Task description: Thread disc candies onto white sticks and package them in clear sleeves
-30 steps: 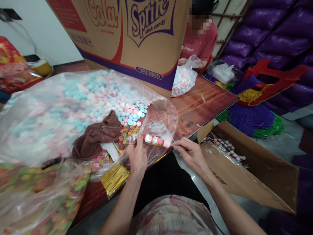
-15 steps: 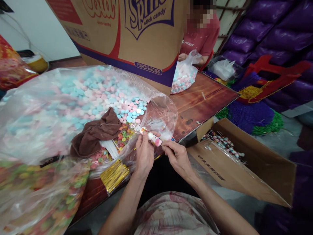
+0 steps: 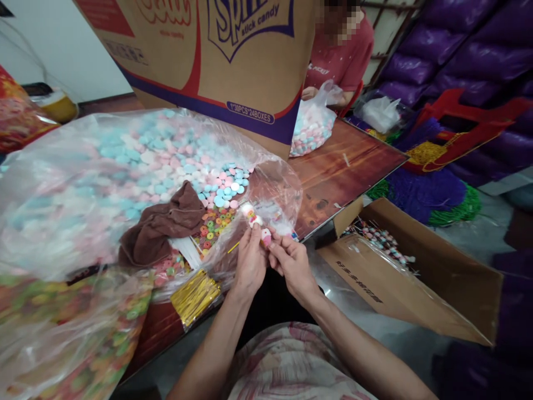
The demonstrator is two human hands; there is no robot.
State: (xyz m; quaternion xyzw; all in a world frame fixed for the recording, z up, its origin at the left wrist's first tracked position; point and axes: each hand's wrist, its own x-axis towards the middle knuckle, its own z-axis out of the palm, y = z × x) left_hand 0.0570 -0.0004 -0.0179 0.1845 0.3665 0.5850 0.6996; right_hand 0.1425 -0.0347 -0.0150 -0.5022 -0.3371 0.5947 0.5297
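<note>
My left hand (image 3: 250,261) and my right hand (image 3: 291,264) meet at the table's near edge, both gripping one candy stick (image 3: 255,219) wrapped in clear film. The stick tilts up and to the left, with white and pink pieces showing above my fingers. Just behind it lies a big clear bag (image 3: 125,166) of blue, pink and white candy discs. Small coloured ring candies (image 3: 214,225) lie at the bag's mouth. A brown cloth (image 3: 166,222) rests to the left of my hands.
A bundle of gold twist ties (image 3: 194,294) lies by the table edge. A large printed carton (image 3: 216,61) stands behind the bag. An open carton (image 3: 400,266) with finished sticks sits on the floor at right. Across the wooden table (image 3: 345,166), another person (image 3: 341,55) handles a candy bag (image 3: 310,128).
The candy stick has swung from lying level to tilting upright. My right hand has moved left, close against my left hand.
</note>
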